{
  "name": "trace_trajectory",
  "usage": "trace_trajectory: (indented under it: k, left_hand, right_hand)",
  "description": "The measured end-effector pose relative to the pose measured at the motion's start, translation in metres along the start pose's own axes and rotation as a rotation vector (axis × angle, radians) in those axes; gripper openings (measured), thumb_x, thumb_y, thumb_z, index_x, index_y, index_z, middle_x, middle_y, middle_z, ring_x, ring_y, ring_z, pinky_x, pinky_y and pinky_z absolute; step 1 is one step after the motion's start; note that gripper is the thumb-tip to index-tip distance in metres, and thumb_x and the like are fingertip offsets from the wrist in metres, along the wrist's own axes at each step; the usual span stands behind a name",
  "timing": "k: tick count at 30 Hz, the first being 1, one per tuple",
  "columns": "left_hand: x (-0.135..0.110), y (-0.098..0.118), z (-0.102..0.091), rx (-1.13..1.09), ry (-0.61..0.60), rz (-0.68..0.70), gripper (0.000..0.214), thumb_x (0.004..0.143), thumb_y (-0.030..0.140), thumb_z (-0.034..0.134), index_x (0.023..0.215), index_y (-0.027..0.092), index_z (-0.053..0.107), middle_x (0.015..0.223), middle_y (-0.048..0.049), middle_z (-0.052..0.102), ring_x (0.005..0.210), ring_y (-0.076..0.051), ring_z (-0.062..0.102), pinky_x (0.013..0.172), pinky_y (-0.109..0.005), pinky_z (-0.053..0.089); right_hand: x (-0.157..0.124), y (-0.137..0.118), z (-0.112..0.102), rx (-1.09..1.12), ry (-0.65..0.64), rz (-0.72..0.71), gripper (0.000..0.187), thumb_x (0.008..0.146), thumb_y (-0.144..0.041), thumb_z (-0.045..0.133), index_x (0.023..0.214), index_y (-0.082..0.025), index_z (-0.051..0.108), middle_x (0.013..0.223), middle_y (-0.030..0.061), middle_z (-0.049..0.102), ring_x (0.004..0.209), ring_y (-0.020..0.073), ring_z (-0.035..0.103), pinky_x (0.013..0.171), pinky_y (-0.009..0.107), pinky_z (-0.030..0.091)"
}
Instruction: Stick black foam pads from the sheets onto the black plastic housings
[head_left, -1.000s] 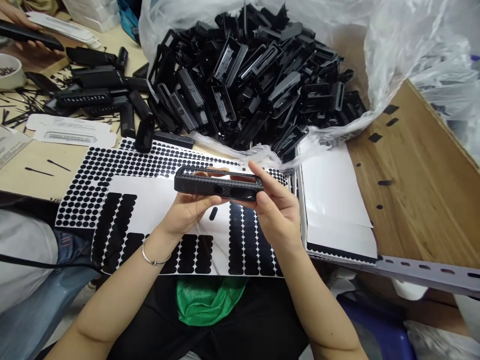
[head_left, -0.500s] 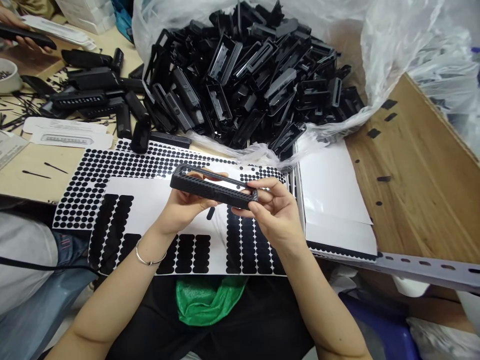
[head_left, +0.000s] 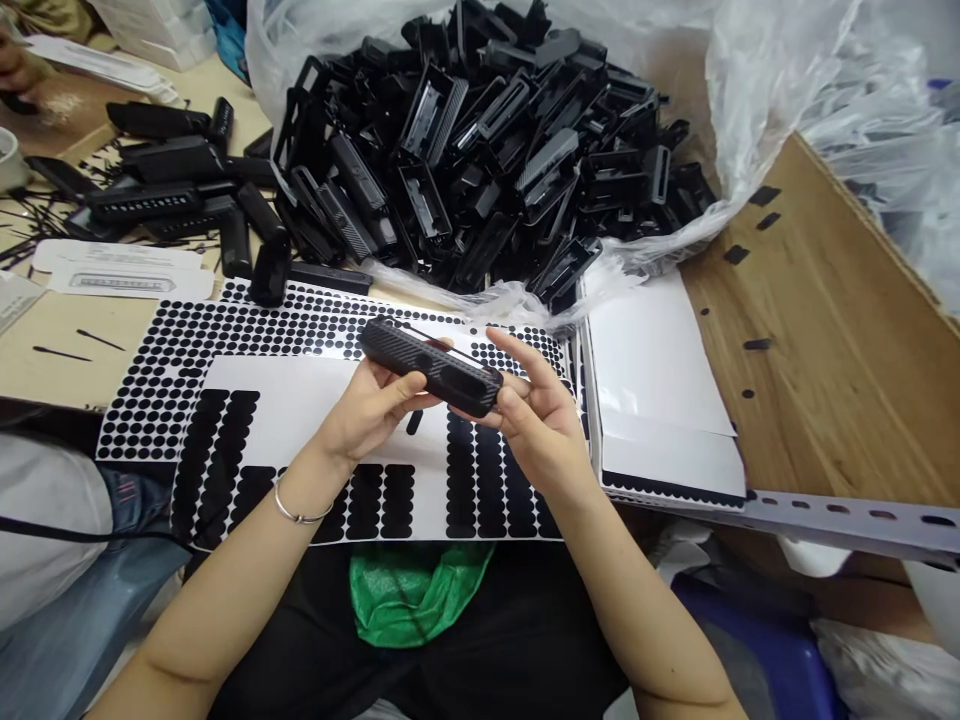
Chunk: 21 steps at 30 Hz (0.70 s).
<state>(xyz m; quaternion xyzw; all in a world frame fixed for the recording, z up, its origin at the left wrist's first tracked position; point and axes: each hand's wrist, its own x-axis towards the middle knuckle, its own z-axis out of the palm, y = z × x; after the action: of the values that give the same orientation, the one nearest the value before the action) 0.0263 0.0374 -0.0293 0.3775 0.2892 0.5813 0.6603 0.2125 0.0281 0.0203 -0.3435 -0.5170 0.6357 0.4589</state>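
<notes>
Between my two hands, tilted, is a long black plastic housing (head_left: pixel 431 366) with a carbon-look pattern and rounded ends. My left hand (head_left: pixel 371 410) grips its left half, thumb on the patterned side and fingers behind. At its right end, my right hand (head_left: pixel 544 420) pinches it with the thumb in front; the index finger is raised off it. Below the housing lies a white sheet of black oblong stickers (head_left: pixel 292 420), some peeled away. Under that is a sheet of round black stickers (head_left: pixel 180 350).
A clear plastic bag (head_left: pixel 735 130) full of black housings (head_left: pixel 480 150) stands behind the sheets. More black pieces (head_left: pixel 172 160) and thin black ties lie at left. White sheets (head_left: pixel 652 370) are stacked at right beside a cardboard flap (head_left: pixel 847 350). Another person's hand (head_left: pixel 19 65) is at far left.
The housing has rolled in my hands, so its patterned outer side now faces me instead of its open top. My right index finger has lifted off it. The view has shifted slightly.
</notes>
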Motion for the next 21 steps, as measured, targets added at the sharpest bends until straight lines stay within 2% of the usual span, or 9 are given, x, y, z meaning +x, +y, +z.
trace_trajectory:
  k: [4,6,11,15,21]
  left_hand:
    - [0.004,-0.001,-0.006,-0.064,-0.068,-0.12,0.034,0.079,0.046,0.082,0.104,0.025,0.074,0.111,-0.0042,0.077,0.104,-0.021,0.075,0.081,-0.023,0.065]
    - [0.005,-0.002,-0.008,-0.072,-0.097,-0.138,0.034,0.078,0.049,0.082,0.1,0.025,0.074,0.105,-0.0037,0.078,0.103,-0.022,0.076,0.082,-0.023,0.065]
    - [0.005,-0.004,-0.01,-0.112,-0.086,-0.193,0.033,0.073,0.051,0.085,0.09,0.024,0.074,0.101,-0.0026,0.079,0.099,-0.022,0.077,0.083,-0.025,0.066]
    - [0.004,-0.004,-0.01,-0.142,-0.096,-0.224,0.032,0.074,0.049,0.086,0.09,0.025,0.074,0.1,-0.0013,0.079,0.1,-0.021,0.077,0.084,-0.023,0.065]
    - [0.005,-0.003,-0.008,-0.095,-0.187,-0.26,0.036,0.08,0.052,0.079,0.1,0.023,0.076,0.104,-0.0069,0.078,0.109,-0.027,0.074,0.091,-0.031,0.065]
  right_hand:
    - [-0.004,-0.003,0.002,-0.003,-0.079,0.002,0.035,0.093,-0.044,0.067,0.127,-0.033,0.068,0.138,0.002,0.066,0.121,0.025,0.068,0.094,0.044,0.065]
    - [-0.006,-0.004,0.003,-0.027,-0.072,-0.009,0.034,0.093,-0.044,0.068,0.126,-0.033,0.069,0.144,0.0014,0.062,0.125,0.0252,0.065,0.095,0.045,0.065]
    - [-0.008,-0.004,0.004,-0.058,-0.074,-0.034,0.034,0.093,-0.041,0.069,0.126,-0.034,0.069,0.141,0.001,0.065,0.12,0.0234,0.067,0.092,0.042,0.066]
    - [-0.008,-0.006,0.005,-0.086,-0.062,-0.051,0.031,0.094,-0.038,0.069,0.125,-0.036,0.07,0.139,-0.0005,0.066,0.117,0.0218,0.069,0.09,0.04,0.067]
    - [-0.012,-0.016,0.002,-0.392,0.1,-0.181,0.023,0.09,-0.029,0.074,0.112,-0.034,0.077,0.117,0.0004,0.077,0.099,0.0206,0.075,0.093,0.041,0.064]
